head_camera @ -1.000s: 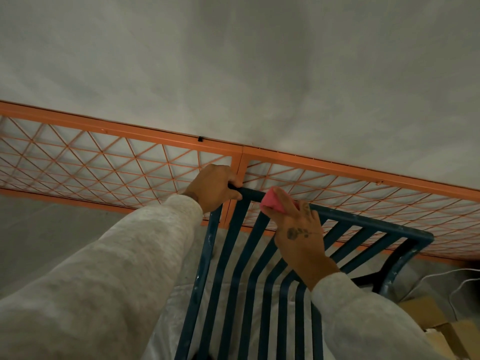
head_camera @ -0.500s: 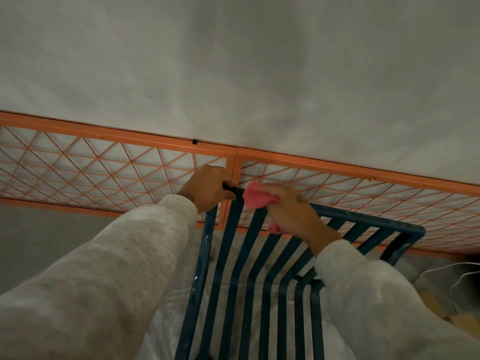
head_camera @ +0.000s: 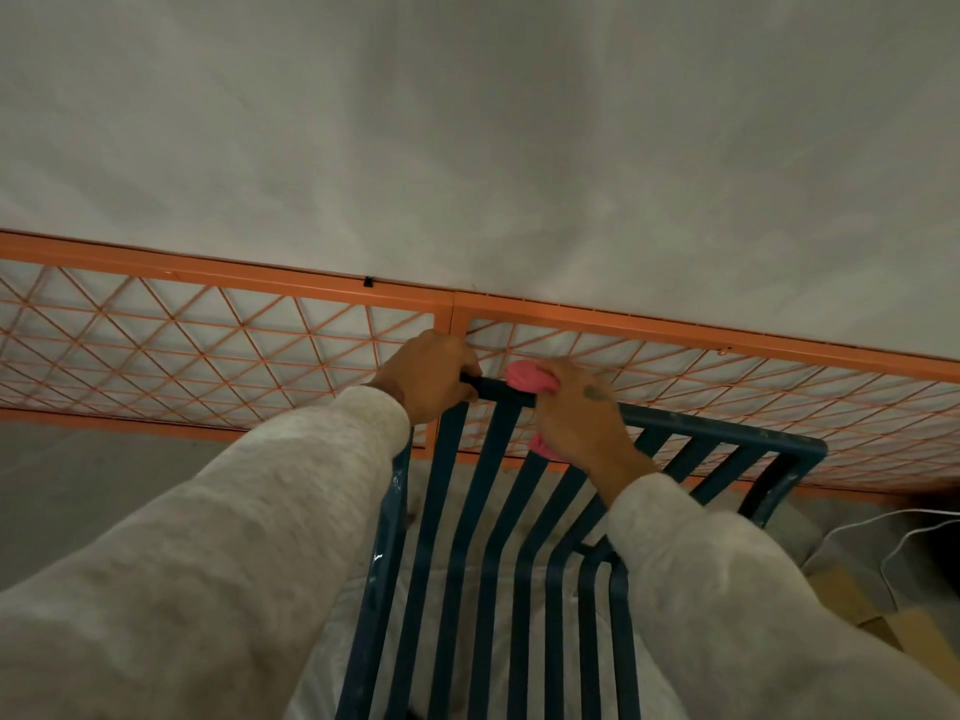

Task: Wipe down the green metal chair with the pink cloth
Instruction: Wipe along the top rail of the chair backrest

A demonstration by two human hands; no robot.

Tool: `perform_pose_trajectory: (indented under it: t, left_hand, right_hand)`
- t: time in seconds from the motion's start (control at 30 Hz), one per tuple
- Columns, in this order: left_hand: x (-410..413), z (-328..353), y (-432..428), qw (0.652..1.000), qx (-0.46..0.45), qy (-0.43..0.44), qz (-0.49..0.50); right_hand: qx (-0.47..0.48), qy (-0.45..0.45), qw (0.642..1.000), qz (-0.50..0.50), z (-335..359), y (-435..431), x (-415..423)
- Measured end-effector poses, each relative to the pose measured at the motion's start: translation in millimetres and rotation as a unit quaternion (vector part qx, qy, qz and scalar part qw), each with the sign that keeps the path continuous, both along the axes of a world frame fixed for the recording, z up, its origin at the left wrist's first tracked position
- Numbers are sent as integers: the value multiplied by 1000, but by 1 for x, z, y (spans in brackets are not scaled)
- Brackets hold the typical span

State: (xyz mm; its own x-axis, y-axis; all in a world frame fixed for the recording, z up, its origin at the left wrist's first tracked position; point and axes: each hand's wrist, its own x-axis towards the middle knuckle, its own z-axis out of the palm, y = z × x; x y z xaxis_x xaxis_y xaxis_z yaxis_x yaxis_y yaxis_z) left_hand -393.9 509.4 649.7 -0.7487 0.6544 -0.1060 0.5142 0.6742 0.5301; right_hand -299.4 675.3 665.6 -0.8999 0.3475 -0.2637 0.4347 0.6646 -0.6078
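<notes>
At the far left, an orange mesh panel (head_camera: 208, 350) of crossed diagonal wires stands against a pale wall (head_camera: 467, 122), joined near the middle to a 2nd panel (head_camera: 727, 387) that runs off to the right. A light grey sleeve (head_camera: 234, 537) reaches in from the lower left. Its left hand (head_camera: 428, 374) is closed around the left end of the top rail of the green metal chair (head_camera: 457, 511), at the corner where the rail meets the left upright. The chair looks dark blue-green in this light, with slats running down from the top rail toward the camera and pale scuffs on the left upright.

Just to the right, with a short bare stretch of rail between the 2 hands, the right hand (head_camera: 582, 413) is clamped on the pink cloth (head_camera: 524, 376), pressing it over the top rail. The cloth bulges out above the fingers, and a smaller bit shows below the hand against the slats. A dark mark shows on the back of this hand.

Farther right, the rail bends at its right corner. At the right edge, white cables (head_camera: 893, 537) lie over cardboard (head_camera: 857, 600) on the floor.
</notes>
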Motion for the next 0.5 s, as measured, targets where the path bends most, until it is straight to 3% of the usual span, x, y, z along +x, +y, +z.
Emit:
perform_pose_trajectory:
  t: [0.1, 0.3, 0.5]
  left_hand:
    - [1, -1, 0, 1000, 5, 2, 6]
    - [2, -2, -2, 1000, 27, -4, 12]
    - [3, -5, -3, 999, 37, -7, 18]
  right_hand:
    - [0, 18, 999, 50, -9, -17, -3]
    - [159, 58, 973, 159, -28, 5, 37]
    - [113, 91, 989, 11, -35, 14, 45]
